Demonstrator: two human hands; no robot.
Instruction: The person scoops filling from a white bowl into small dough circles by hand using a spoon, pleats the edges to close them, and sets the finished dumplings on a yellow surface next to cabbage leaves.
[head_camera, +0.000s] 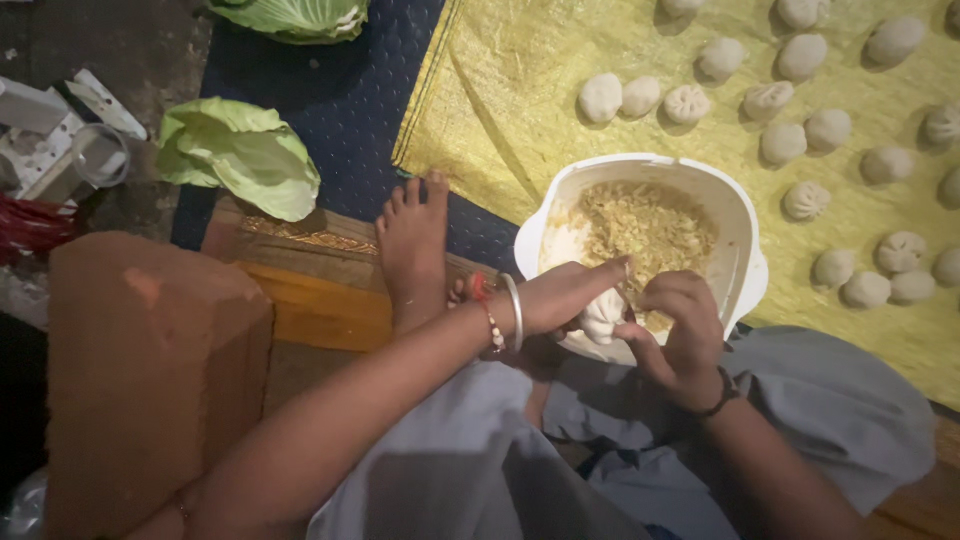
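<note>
A pale, seemingly half-pleated dumpling (602, 315) sits mid-frame, pinched between left hand (560, 297) and right hand (675, 330), over the white bowl (740, 215)

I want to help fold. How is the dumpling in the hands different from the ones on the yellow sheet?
The dumpling in the hands is held over the white bowl by the left hand and right hand; the dumplings on the yellow sheet lie untouched. Those show pleated tops; the held one's top is hidden. All are pale dough.
</note>
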